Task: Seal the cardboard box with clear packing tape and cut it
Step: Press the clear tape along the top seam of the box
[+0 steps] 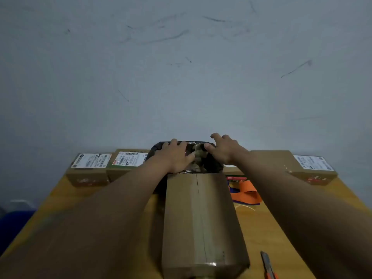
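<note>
Cardboard fills the middle of the view: the cardboard box (203, 222) lies lengthwise on the yellow-brown table (267, 234), its top seam running from near to far, with a shiny strip that looks like tape at its near end. Both arms reach past it to a dark bag (211, 164) at the far edge. The left hand (175, 156) rests flat on the bag with its fingers spread, gripping nothing that I can see; the right hand (223, 150) is half-curled, thumb and fingers pinching at crumpled material in the bag's mouth. No roll of tape is clearly visible. A utility knife (268, 265) lies near right, just beside the box. Leaning this far could nudge the box sideways with a forearm, or sweep the knife off the table edge.
</note>
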